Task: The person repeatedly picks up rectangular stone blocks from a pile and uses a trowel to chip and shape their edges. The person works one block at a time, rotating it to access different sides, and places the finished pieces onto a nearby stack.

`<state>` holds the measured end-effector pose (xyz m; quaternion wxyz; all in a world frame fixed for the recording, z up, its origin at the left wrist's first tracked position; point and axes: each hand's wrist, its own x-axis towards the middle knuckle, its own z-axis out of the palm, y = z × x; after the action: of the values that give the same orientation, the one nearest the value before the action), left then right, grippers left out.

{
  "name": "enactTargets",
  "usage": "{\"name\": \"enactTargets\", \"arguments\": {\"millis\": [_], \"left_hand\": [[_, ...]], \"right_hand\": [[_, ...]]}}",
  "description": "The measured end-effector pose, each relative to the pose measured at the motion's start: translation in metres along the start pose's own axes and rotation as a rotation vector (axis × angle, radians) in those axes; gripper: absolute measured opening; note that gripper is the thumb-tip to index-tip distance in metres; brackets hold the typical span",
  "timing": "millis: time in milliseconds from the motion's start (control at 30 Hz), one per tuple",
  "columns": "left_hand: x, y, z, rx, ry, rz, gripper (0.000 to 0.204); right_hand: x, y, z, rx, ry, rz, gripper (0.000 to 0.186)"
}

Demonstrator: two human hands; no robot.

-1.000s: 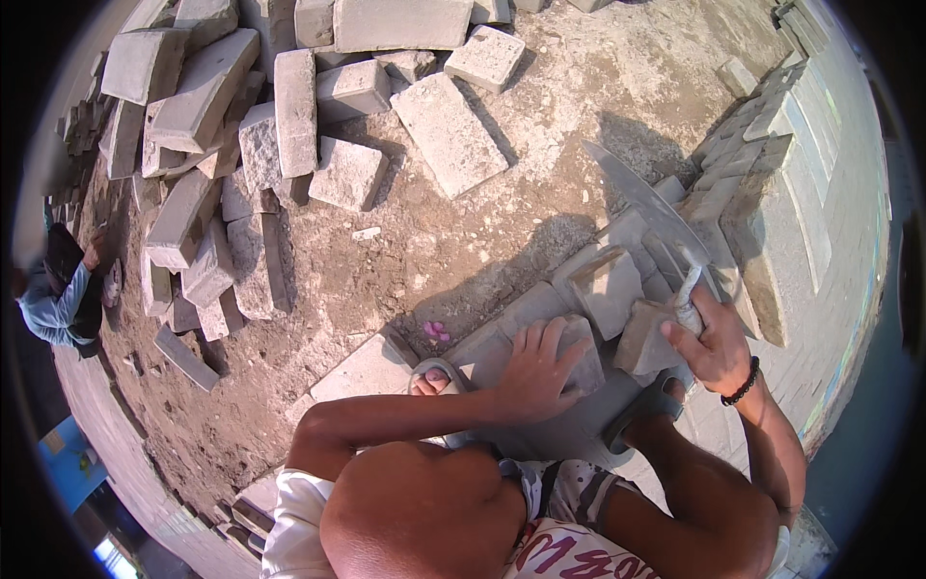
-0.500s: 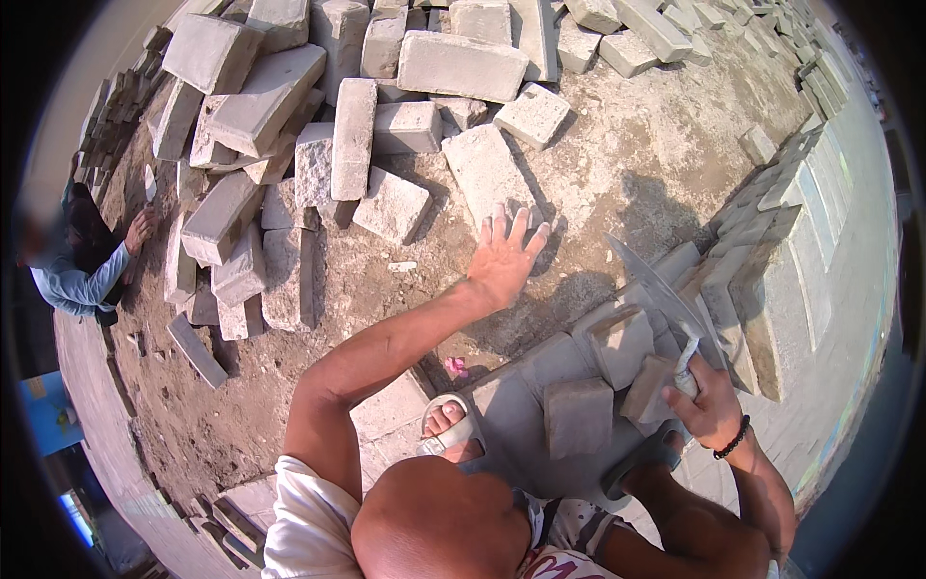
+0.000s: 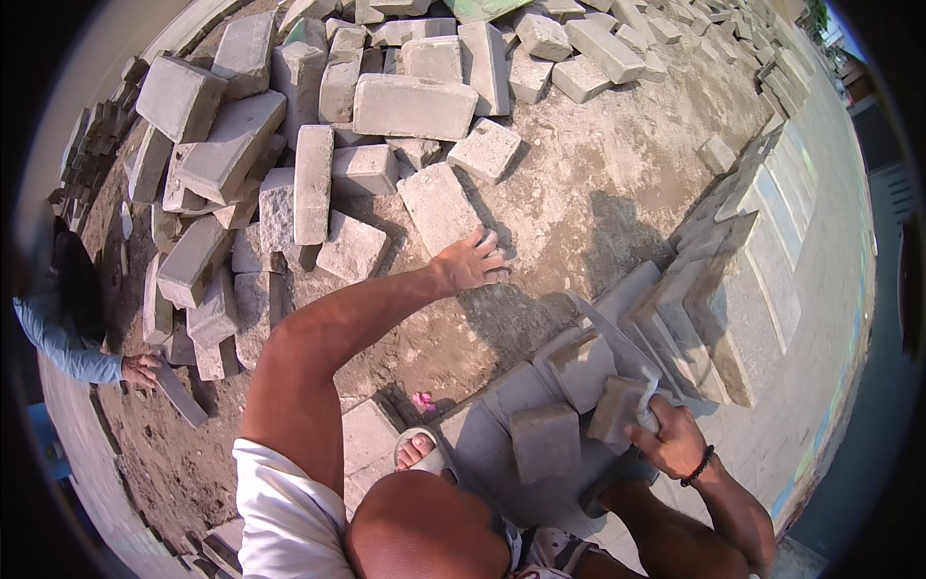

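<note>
We look down on bare brown dirt point(image 3: 550, 193) in bright sun, with dark shadows lying on it. A big messy heap of grey blocks point(image 3: 299, 183) fills the far left, and on the right we see a paved floor point(image 3: 801, 328). A small pink thing point(image 3: 422, 401) lies on the dirt near the person's sandal point(image 3: 422, 450). At the left edge, a co-worker in a blue sleeve point(image 3: 63, 349) has a hand point(image 3: 142, 369) on a thin grey piece point(image 3: 180, 398). The person's left arm stretches far forward, and the left hand point(image 3: 471, 262) is open, its fingers apart and a little bent. It is at the near end of a flat pale block point(image 3: 436, 205) that lies on the dirt; we cannot tell if they touch. The right arm bends in low on the right. The right hand point(image 3: 674, 441) is closed around the white handle point(image 3: 647, 410) of a long blade point(image 3: 623, 344), which points forward and left, beside some small blocks point(image 3: 546, 442).
</note>
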<state>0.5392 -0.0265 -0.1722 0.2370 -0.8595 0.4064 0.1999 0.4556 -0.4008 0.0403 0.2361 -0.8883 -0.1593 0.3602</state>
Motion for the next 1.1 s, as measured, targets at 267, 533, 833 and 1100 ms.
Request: {"name": "enactTargets", "arguments": {"millis": [267, 533, 833, 1100], "left_hand": [[-0.129, -0.051, -0.065, -1.160, 0.820, -0.758, 0.115], [-0.187, 0.083, -0.011, -1.293, 0.908, -0.912, 0.122], [-0.212, 0.170, 0.021, -1.307, 0.877, -1.182, 0.132], [-0.188, 0.194, 0.017, -1.373, 1.061, -1.388, 0.132]], "right_hand": [[0.005, -0.002, -0.008, 0.061, 0.021, -0.065, 0.033], [0.031, -0.046, -0.012, -0.016, -0.138, -0.091, 0.033], [0.055, -0.116, -0.018, -0.086, -0.259, -0.167, 0.035], [0.083, -0.144, 0.052, -0.160, -0.348, -0.406, 0.038]]}}
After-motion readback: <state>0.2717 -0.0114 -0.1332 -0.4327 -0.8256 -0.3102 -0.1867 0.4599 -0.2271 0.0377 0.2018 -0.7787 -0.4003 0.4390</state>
